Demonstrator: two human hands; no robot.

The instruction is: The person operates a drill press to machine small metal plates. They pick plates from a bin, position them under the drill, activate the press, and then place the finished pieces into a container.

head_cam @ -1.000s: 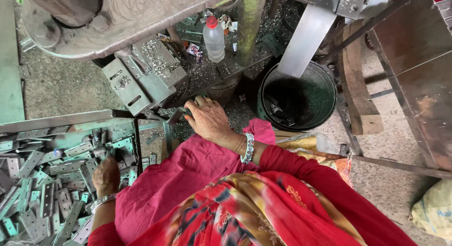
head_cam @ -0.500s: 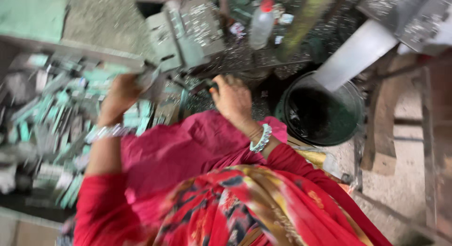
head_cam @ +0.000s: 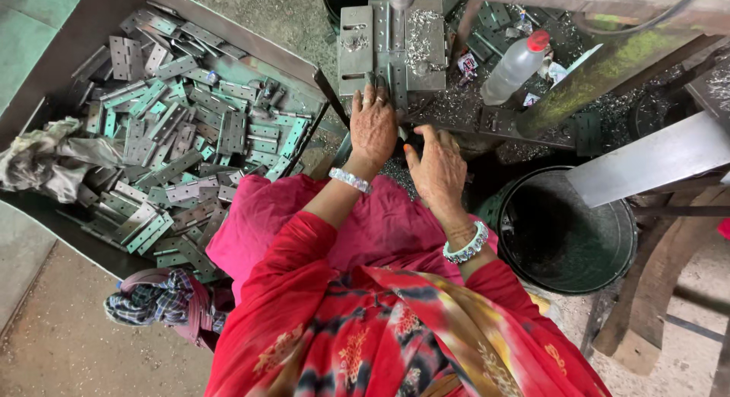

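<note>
Soft, even daylight, fairly bright, no single source to pick out. Shadows weak: dark inside the bucket [head_cam: 566, 233] and under the press [head_cam: 391, 39]. Mild sheen on the hinges [head_cam: 182, 131] and the chute [head_cam: 654, 157], no harsh glare. Sharp across the frame; both hands, left [head_cam: 372, 127] and right [head_cam: 437, 169], crisp with no motion blur. Wide-angle stretch at the corners, straight edges bowing slightly. Reds strongly saturated.

A single head-worn camera looks steeply down from just above the person's red-clad lap. It faces forward onto the grey metal press block [head_cam: 391, 43], the scene's far edge.
</note>
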